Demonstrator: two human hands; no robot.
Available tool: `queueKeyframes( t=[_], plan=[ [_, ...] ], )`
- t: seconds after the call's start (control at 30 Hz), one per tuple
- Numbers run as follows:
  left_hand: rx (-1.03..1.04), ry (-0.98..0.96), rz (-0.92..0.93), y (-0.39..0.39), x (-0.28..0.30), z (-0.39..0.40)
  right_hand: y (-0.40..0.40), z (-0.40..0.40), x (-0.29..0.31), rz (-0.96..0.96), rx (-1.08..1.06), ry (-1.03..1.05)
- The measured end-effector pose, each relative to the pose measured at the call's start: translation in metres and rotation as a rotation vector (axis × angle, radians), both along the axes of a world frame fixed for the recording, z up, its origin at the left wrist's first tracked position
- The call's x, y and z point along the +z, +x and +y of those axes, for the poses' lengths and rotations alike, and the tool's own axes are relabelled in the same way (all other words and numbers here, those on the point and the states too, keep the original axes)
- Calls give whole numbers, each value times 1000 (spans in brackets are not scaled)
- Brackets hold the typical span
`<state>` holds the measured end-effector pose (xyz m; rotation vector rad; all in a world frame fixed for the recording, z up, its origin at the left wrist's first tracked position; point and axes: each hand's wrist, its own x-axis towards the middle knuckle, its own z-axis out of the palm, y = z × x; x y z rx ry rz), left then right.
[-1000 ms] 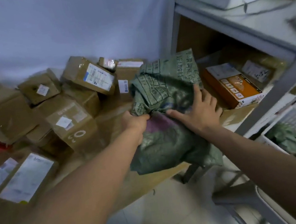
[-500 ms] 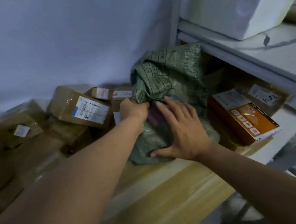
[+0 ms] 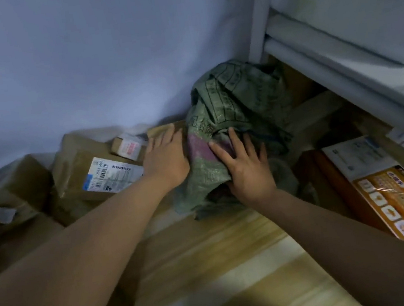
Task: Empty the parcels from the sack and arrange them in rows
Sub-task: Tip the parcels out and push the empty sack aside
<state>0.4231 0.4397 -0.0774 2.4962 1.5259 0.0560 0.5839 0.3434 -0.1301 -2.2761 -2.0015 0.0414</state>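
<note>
The green woven sack (image 3: 236, 107) lies crumpled in the corner, against the wall and the shelf post. My right hand (image 3: 245, 166) lies flat on its front with the fingers spread; the thumb is hidden under a fold. My left hand (image 3: 167, 157) rests with straight fingers against the sack's left side, over a brown box. Left of the sack are cardboard parcels in a loose pile: a large box with a white barcode label (image 3: 111, 176), a small box with a reddish label (image 3: 129, 147) and a box with a small sticker (image 3: 4, 202).
An orange printed box (image 3: 395, 207) and a labelled parcel (image 3: 355, 155) lie at the right under the grey metal shelf (image 3: 338, 65). A white bulky item (image 3: 356, 4) sits on that shelf. The wooden surface (image 3: 209, 252) runs along the front.
My left hand has let go of the sack's top and opened flat beside it. The right hand stays spread on the sack. The view has moved closer to the corner.
</note>
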Motion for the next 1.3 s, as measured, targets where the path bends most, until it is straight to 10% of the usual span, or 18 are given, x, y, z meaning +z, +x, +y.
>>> queueKeyframes(
  t=[0.23, 0.43, 0.7, 0.97, 1.13, 1.3],
  plan=[
    [-106, -120, 462, -18, -39, 8, 3, 14, -11, 10, 48, -45],
    [44, 52, 156, -33, -36, 0, -9, 45, -14, 14, 16, -209],
    [100, -382, -239, -35, -55, -21, -10, 68, -14, 10, -43, -445],
    [192, -465, -417, -27, -80, -24, 11, 1, 13, 136, -64, 608],
    [247, -546, -670, -9, -59, -32, 18, 20, 16, 427, -144, 266],
    [502, -781, -961, 1, -38, -34, -12, 22, -23, 69, 168, -123]
  ],
)
